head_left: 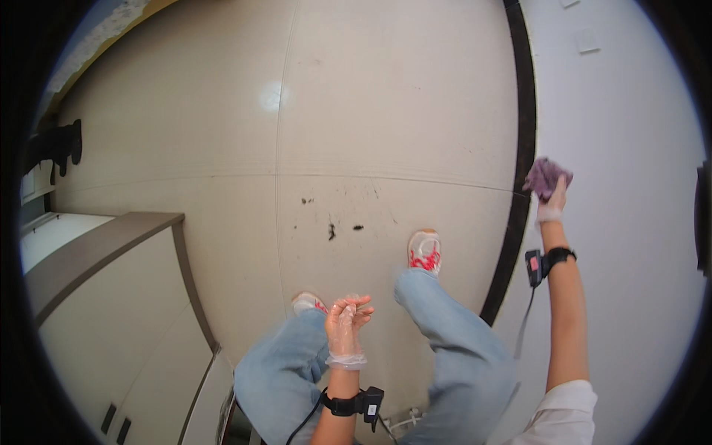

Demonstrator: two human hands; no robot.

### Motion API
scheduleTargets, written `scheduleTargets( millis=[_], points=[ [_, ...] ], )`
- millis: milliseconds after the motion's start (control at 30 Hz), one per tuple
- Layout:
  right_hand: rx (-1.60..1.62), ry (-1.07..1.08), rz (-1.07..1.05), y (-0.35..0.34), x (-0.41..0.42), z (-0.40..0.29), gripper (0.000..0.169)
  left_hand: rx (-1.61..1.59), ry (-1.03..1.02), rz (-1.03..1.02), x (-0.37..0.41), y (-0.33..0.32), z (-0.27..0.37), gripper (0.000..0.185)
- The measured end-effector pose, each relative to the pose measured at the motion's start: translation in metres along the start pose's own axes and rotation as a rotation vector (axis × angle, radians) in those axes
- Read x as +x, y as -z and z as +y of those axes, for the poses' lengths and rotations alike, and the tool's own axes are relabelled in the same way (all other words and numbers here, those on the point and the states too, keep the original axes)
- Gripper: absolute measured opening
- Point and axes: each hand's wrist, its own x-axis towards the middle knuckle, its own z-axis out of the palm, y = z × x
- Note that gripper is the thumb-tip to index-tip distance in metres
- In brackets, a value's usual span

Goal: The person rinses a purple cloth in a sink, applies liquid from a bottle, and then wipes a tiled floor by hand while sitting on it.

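My right hand (558,199), in a clear plastic glove, grips a crumpled purple cloth (546,177). The cloth is at the white wall (623,233), by the top of the black baseboard (526,111); whether it presses on the wall cannot be told. My left hand (347,329), also gloved in thin clear plastic, hovers above the floor between my knees. Its fingers are loosely bent and slightly apart, with nothing visible in them. Each wrist wears a black strap with a small cabled device, one on the left (356,404) and one on the right (542,266).
Dark smudges (332,230) and scuff marks lie on the beige tiled floor (389,111) ahead of my shoes (424,250). A pale cabinet (128,311) with a grey-brown edge stands at left. A black object (58,147) sits at the far left. Switch plates (587,41) are on the wall.
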Motion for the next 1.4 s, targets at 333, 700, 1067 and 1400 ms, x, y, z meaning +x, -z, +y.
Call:
scheduleTargets(
  millis=[333, 700, 1067, 1400],
  points=[
    [-0.906, 0.181, -0.156, -0.216, 0.116, 0.182, 0.077, -0.226, -0.392, -0.132, 0.155, -0.052, 0.016, 0.013],
    [-1.772, 1.347, -0.907, -0.564, -0.1, 0.262, 0.036, -0.245, -0.677, 0.307, 0.079, 0.028, 0.038, 0.014],
    [-1.119, 0.613, -1.762, -0.484, -0.333, 0.343, 0.074, -0.245, -0.66, 0.254, 0.074, 0.0, 0.029, 0.015],
    [-1.878, 0.75, -0.729, -0.218, 0.188, 0.205, 0.06, -0.151, -0.58, -0.15, 0.092, -0.027, 0.049, 0.011]
  ],
)
